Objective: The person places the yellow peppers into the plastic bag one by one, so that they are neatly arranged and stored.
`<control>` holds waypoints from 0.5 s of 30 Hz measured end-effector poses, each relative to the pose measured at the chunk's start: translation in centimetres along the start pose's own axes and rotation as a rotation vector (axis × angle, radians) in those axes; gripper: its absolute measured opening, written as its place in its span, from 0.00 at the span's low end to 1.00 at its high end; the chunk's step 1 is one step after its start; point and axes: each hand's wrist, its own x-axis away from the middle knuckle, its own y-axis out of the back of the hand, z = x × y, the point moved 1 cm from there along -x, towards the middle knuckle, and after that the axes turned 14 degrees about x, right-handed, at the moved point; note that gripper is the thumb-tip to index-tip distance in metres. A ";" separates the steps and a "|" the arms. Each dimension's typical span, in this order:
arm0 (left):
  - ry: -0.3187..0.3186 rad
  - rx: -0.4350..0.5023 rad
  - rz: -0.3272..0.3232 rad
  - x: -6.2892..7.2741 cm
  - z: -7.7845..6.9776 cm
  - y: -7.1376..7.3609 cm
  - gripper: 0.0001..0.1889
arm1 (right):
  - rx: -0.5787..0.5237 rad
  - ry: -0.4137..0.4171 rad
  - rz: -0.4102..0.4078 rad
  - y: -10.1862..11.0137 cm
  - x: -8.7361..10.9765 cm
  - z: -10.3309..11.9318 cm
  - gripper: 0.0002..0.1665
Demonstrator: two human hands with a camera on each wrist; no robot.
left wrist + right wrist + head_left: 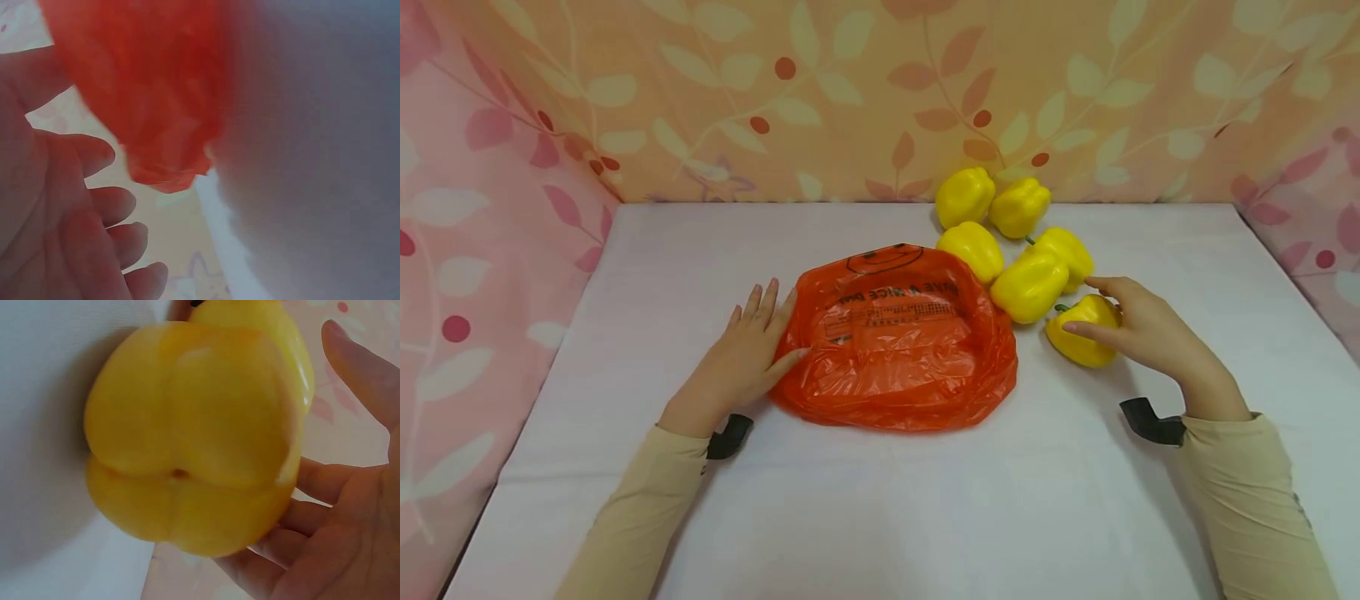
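Observation:
A red plastic bag point(895, 367) with a printed smile and lettering lies on the table, its rim spread round. Against its left side is my left hand point(741, 354), fingers straight and spread, the thumb over the bag's edge. In the left wrist view, the bag point(156, 94) hangs beside the fingers point(112, 206), with none curled round it. My right hand point(1150, 329) reaches over the nearest yellow bell pepper point(1081, 343). In the right wrist view, the fingers point(319, 481) lie along the far side of this pepper point(187, 437), while the thumb stands apart from it.
More yellow bell peppers point(1028, 287) cluster behind and right of the bag, one touching its rim. They stand on a white-covered table point(925, 517). Leaf-patterned cloth point(850, 100) walls the back and both sides. A black curved piece sits at each wrist.

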 end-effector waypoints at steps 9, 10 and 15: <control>0.011 0.006 0.019 -0.2 0.5 -0.5 0.41 | 0.020 -0.028 0.039 -0.4 -0.4 0.2 0.57; 0.010 0.005 0.018 -0.2 0.5 -0.5 0.41 | 0.026 -0.034 0.047 -0.4 -0.4 0.2 0.57; -0.002 0.008 0.028 -0.4 0.4 -0.8 0.39 | 0.037 -0.050 0.063 -0.4 -0.5 0.0 0.55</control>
